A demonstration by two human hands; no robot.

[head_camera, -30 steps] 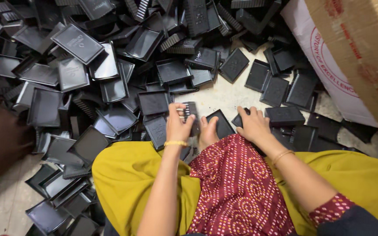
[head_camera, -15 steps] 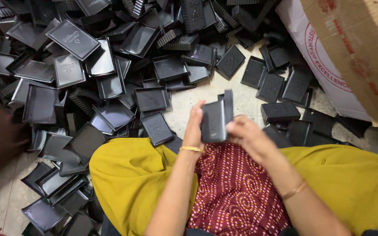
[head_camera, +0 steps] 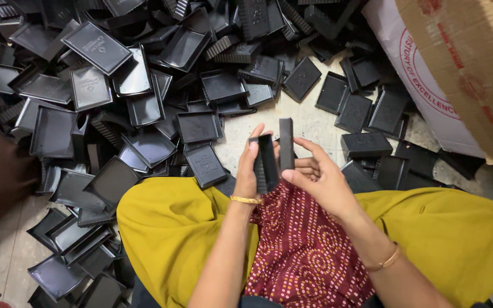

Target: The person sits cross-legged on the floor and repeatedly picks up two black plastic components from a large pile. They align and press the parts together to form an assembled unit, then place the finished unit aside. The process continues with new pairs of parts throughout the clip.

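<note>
Speckled stone floor [head_camera: 315, 122] strewn with shallow black plastic trays [head_camera: 199, 126]. Left hand [head_camera: 247, 171] grips one ribbed black plastic tray [head_camera: 267, 162]; right hand [head_camera: 320, 177] pinches a second black tray [head_camera: 286, 142] alongside, above the lap. Align edges squarely before pressing together.

Two black plastic trays are held on edge above the lap, side by side with a narrow gap between them. The left tray [head_camera: 267, 163] is a shallow rectangular piece with a raised rim, standing nearly upright with its thin edge toward the camera; the left hand [head_camera: 247, 174] grips it from the left side, thumb up along its top corner. The right tray [head_camera: 286, 144] is the same kind, also upright and edge-on, standing a little higher; the right hand [head_camera: 319, 179] pinches its lower part between thumb and fingers. Both are over the floor's bare patch near the knees, clear of the floor.
</note>
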